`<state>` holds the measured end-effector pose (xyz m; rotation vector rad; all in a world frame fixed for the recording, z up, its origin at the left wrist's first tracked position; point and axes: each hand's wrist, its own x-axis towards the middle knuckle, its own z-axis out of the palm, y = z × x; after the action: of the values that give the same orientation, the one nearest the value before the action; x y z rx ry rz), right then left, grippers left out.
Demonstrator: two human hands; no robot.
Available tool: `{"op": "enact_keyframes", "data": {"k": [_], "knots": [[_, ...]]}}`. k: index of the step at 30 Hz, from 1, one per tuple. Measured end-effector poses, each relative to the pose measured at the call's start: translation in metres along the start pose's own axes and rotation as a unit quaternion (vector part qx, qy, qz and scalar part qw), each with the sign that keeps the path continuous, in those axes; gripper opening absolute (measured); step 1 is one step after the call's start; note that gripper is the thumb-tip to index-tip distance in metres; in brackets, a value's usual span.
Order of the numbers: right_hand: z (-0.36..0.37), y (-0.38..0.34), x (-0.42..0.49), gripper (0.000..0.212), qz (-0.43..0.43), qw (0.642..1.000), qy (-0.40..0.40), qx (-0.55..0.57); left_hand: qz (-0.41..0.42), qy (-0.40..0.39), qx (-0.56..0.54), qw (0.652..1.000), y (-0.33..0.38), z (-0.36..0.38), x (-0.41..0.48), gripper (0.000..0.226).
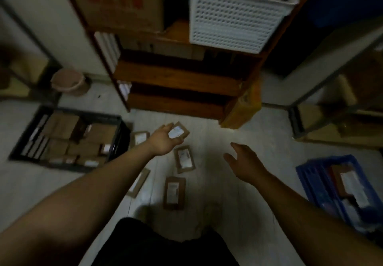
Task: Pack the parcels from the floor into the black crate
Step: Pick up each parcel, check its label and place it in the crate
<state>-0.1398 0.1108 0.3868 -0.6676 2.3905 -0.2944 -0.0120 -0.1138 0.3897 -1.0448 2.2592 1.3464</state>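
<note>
Left hand (163, 141) with parcel (178, 132) over floor (269, 133)

- One black crate (83, 113).
- Four parcels (184, 159) on the floor (259, 133), right of the black crate.
- One parcel (179, 132) gripped in the left hand (163, 141).
- One blue crate (303, 173), far right of the black crate.
- One white basket (228, 21).

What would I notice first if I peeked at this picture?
First come two bare arms stretched out in the middle: the left hand grips a small brown cardboard parcel with a white label, and the right hand is open and holds nothing. On the left sits the black plastic crate, nearly full of brown boxes, and several flat brown parcels lie on the pale floor between the arms.
</note>
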Motion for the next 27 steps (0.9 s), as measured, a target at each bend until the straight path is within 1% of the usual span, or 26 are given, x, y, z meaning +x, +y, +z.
{"op": "enact_keyframes", "data": {"k": [2, 3, 6, 7, 8, 10, 12, 15, 16, 18, 21, 24, 27], "knots": [[0.008, 0.020, 0.026, 0.066, -0.028, 0.999, -0.042, -0.011, -0.045, 0.031, -0.047, 0.997, -0.008, 0.014, 0.001, 0.077], [0.016, 0.032, 0.040, 0.071, -0.028, 0.997, -0.068, -0.015, -0.070, 0.032, -0.066, 0.995, -0.015, 0.023, 0.004, 0.081], [0.047, 0.068, 0.082, 0.066, -0.004, 0.990, -0.138, -0.039, -0.144, 0.034, -0.065, 0.987, -0.057, 0.058, 0.027, 0.103], [0.057, 0.077, 0.095, 0.065, 0.012, 0.987, -0.155, -0.037, -0.163, 0.036, -0.063, 0.984, -0.070, 0.070, 0.037, 0.101], [0.070, 0.087, 0.109, 0.065, 0.023, 0.985, -0.169, -0.026, -0.179, 0.035, -0.068, 0.981, -0.084, 0.082, 0.047, 0.095], [0.103, 0.107, 0.137, 0.066, 0.028, 0.983, -0.182, -0.012, -0.183, 0.036, -0.073, 0.980, -0.100, 0.110, 0.065, 0.079], [0.143, 0.126, 0.171, 0.066, 0.026, 0.982, -0.187, 0.002, -0.183, 0.023, -0.068, 0.980, -0.126, 0.141, 0.095, 0.073], [0.212, 0.149, 0.231, 0.067, 0.016, 0.986, -0.168, 0.011, -0.191, 0.020, -0.062, 0.979, -0.173, 0.188, 0.158, 0.080], [0.236, 0.155, 0.251, 0.067, 0.011, 0.987, -0.162, 0.011, -0.193, 0.023, -0.072, 0.978, -0.191, 0.205, 0.182, 0.082], [0.288, 0.172, 0.299, 0.069, -0.003, 0.988, -0.155, 0.023, -0.196, 0.031, -0.085, 0.976, -0.228, 0.242, 0.235, 0.078], [0.339, 0.180, 0.345, 0.069, -0.033, 0.988, -0.144, 0.041, -0.186, 0.043, -0.116, 0.975, -0.256, 0.274, 0.294, 0.075], [0.397, 0.191, 0.395, 0.069, -0.041, 0.989, -0.134, 0.051, -0.184, 0.065, -0.138, 0.971, -0.296, 0.310, 0.352, 0.081], [0.442, 0.197, 0.433, 0.062, -0.026, 0.987, -0.133, 0.085, -0.194, 0.083, -0.185, 0.960, -0.322, 0.336, 0.394, 0.091]]}}
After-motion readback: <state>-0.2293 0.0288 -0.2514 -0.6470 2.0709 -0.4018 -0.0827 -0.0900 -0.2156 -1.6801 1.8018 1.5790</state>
